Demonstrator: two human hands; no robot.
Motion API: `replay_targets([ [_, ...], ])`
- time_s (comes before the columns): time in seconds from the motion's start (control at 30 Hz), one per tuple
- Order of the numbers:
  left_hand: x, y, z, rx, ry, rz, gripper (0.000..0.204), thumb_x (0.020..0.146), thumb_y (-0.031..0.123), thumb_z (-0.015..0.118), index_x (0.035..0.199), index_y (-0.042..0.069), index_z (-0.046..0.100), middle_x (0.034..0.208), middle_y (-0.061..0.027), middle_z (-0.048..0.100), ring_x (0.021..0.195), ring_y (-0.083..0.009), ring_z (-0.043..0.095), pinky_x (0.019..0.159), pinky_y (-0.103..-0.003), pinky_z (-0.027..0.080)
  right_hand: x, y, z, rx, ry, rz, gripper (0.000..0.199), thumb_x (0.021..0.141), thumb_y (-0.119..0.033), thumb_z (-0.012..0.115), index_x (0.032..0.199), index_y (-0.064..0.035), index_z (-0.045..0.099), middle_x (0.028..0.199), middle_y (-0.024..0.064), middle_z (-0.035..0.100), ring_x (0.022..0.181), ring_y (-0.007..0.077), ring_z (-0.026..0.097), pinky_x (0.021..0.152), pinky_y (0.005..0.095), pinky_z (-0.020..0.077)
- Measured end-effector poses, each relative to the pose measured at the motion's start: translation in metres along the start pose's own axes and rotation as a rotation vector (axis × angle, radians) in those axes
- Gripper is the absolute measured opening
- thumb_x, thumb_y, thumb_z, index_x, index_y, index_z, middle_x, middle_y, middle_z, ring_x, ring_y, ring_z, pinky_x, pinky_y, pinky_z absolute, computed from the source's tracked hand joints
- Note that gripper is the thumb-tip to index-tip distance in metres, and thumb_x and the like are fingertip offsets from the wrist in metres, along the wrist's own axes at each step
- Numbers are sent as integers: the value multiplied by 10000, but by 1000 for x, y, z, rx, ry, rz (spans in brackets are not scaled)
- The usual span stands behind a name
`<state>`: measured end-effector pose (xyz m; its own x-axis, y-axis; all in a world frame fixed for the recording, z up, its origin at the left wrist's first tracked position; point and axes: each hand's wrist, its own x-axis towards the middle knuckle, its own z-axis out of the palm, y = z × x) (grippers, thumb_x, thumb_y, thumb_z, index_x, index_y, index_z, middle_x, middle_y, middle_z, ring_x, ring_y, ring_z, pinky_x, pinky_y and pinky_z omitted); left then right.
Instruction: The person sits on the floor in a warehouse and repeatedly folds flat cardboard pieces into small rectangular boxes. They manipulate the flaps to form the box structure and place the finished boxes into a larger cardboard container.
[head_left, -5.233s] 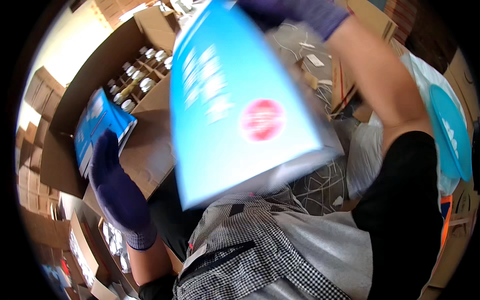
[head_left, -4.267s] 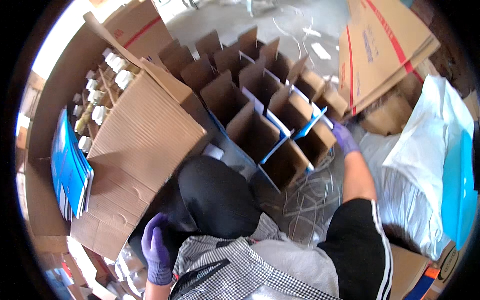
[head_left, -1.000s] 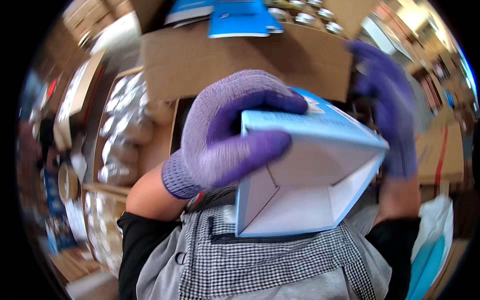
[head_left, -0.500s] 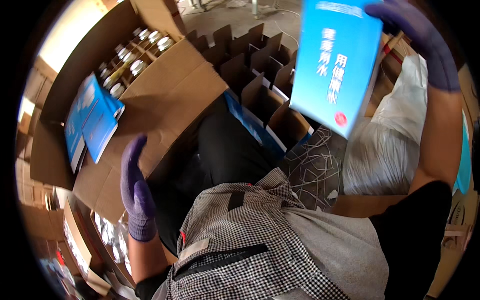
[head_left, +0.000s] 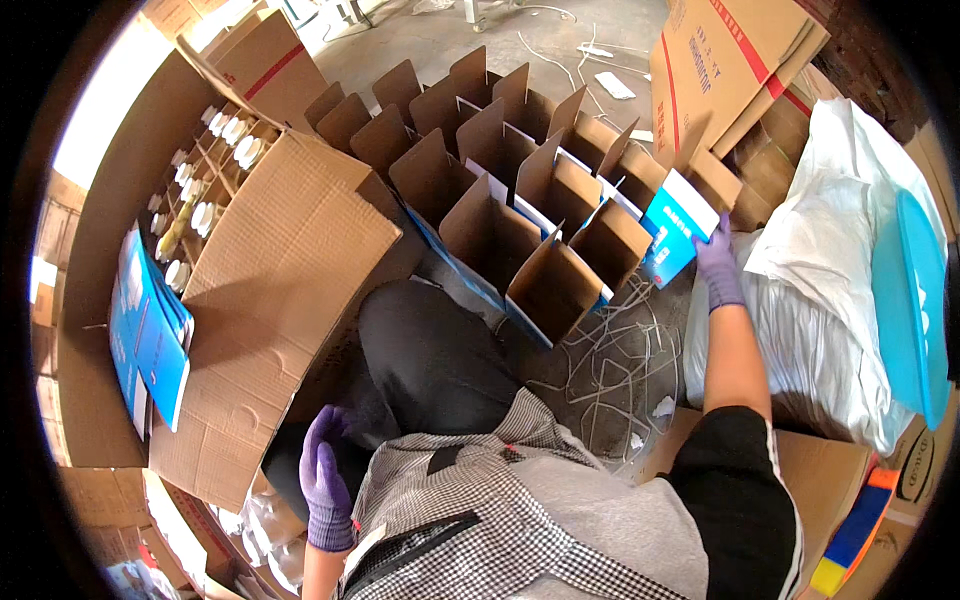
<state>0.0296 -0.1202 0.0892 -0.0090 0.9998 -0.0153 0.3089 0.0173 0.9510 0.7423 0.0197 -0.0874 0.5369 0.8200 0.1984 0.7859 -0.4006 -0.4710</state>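
My right hand (head_left: 720,268), in a purple knit glove, grips the side of a blue box (head_left: 668,238) with a white edge and raised brown flaps. This box stands at the right end of several rows of open-topped boxes (head_left: 482,232), whose flaps also stick up. Down by my left thigh, my left hand (head_left: 326,482) wears the same kind of glove. Its fingers are stretched out and it holds nothing. The nearest thing to it is a large open carton (head_left: 270,290), with flat blue folded boxes (head_left: 155,325) leaning at its left side.
Glass bottles with pale caps (head_left: 205,217) stand between dividers inside the large carton. White strapping (head_left: 625,355) lies tangled on the floor. On the right are a white plastic sack (head_left: 800,290), a turquoise plastic lid or basin (head_left: 912,310) and tall cartons (head_left: 715,60).
My right hand has come down from the upper right, bringing the blue box, now opened out, against the rows. My left hand has dropped lower, away from the large carton.
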Motion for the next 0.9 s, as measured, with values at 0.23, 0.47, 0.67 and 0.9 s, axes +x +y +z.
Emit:
replay_targets([
  [0.23,16,-15,-13,46,26,-104,518,1055,324,440,1392,-63,510,1354,-172,593,1259,-255,556,1124,-373,374,-53,107,114,708,-111,374,560,798,-61,715,1342,-22,588,1221,84,656,1121,186,599,955,324,464],
  [0.47,-5,55,-18,633,41,327,566,860,267,665,1343,-12,569,1327,-205,588,1293,-370,517,1137,-458,354,-63,20,76,893,-94,191,828,778,-96,737,1527,-58,385,1432,133,538,1318,259,502,1125,378,376],
  [0.67,75,107,-114,1318,545,463,950,683,341,855,1483,52,432,1537,-221,395,1431,-433,342,1188,-519,282,-66,2,37,704,247,2,626,893,-8,518,1504,30,389,1523,200,438,1377,296,444,1156,388,330],
  [0.9,82,93,-186,1147,334,377,513,791,337,789,1226,88,683,1265,-159,663,1166,-342,626,1029,-422,487,-165,-302,-21,943,-230,-455,386,997,-89,569,1359,41,541,1357,136,579,1271,228,526,1114,367,386],
])
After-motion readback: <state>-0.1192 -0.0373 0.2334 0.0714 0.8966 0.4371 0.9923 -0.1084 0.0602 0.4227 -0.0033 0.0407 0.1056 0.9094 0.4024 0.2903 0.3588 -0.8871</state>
